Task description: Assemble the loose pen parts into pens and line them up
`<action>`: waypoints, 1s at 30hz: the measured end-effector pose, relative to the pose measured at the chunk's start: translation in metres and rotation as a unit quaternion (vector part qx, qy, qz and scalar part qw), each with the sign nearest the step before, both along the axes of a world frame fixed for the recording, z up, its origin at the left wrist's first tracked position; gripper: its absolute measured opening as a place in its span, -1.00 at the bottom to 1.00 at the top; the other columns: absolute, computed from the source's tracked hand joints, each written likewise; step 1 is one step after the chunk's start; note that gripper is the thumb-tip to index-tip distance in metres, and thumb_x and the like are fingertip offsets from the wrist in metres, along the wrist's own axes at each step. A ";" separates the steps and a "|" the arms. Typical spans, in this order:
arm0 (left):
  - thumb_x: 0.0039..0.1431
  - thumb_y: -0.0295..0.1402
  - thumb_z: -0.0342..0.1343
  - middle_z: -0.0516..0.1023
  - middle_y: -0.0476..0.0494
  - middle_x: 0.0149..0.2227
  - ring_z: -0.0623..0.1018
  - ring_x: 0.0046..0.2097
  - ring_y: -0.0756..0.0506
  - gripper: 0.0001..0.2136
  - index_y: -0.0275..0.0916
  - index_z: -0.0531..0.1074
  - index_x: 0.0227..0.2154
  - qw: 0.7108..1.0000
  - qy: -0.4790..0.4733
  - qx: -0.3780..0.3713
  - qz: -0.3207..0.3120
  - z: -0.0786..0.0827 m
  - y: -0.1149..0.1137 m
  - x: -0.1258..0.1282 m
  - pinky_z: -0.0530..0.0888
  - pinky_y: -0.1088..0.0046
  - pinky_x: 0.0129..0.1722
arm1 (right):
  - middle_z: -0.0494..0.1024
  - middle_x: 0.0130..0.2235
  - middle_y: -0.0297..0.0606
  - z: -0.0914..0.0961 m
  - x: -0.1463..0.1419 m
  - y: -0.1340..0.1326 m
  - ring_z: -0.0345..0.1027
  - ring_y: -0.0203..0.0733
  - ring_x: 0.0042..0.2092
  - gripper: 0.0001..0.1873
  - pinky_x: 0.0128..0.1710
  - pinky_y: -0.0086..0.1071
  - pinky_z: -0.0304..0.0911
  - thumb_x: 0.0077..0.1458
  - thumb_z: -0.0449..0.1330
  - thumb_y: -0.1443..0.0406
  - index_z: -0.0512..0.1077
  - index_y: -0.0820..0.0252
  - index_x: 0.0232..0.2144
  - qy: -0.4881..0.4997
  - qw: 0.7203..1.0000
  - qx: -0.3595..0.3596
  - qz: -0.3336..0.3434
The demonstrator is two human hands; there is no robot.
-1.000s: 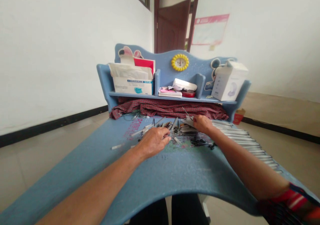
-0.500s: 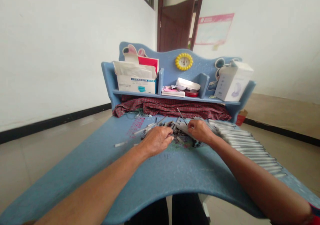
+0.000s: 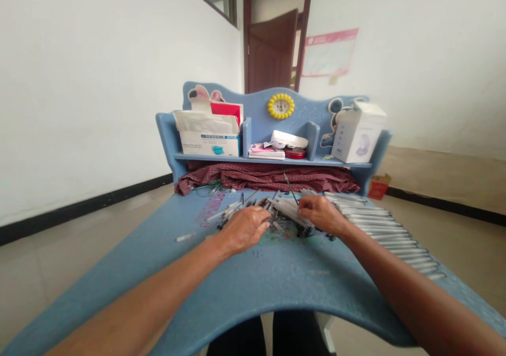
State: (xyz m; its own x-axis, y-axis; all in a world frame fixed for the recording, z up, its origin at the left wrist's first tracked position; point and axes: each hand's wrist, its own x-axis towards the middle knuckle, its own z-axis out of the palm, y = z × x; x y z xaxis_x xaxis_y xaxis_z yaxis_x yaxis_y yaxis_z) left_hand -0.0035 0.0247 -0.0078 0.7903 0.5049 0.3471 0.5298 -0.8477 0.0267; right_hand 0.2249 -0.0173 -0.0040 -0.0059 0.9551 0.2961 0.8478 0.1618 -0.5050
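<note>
A jumbled pile of pen parts [image 3: 276,208], with translucent barrels and small black pieces, lies on the blue desk [image 3: 272,277]. My right hand [image 3: 321,214] is closed at the pile's right side, pinching a thin dark pen refill [image 3: 291,188] that slants up to the left. At the left front of the pile, my left hand [image 3: 245,228] is bent with its fingers drawn together among the parts; what they hold, if anything, is hidden. To the right, several pens [image 3: 391,235] lie side by side in a long row, partly behind my right forearm.
A single short clear piece [image 3: 185,237] lies left of the pile. Behind it, a red checked cloth [image 3: 269,177] is tucked under a shelf holding a mask box [image 3: 209,144], a yellow flower-shaped clock [image 3: 281,106], a red tin [image 3: 295,154] and a white box [image 3: 358,133].
The camera view has shifted, so the desk and shelf sit lower and slightly left. My right hand still pinches the refill, now a bit more upright. My left hand stays at the pile.
</note>
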 end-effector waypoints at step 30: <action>0.21 -0.49 -0.11 0.46 -0.16 -0.32 0.42 -0.22 -0.09 -0.81 -0.29 0.41 -0.24 0.987 -0.007 0.159 0.004 0.005 0.015 0.022 0.38 0.40 -0.18 | 0.45 -0.55 -0.35 0.008 0.023 -0.030 0.26 -0.31 -0.53 -0.74 -0.52 -0.47 0.11 -0.02 0.04 0.29 0.52 0.26 -0.46 0.081 0.994 0.049 0.056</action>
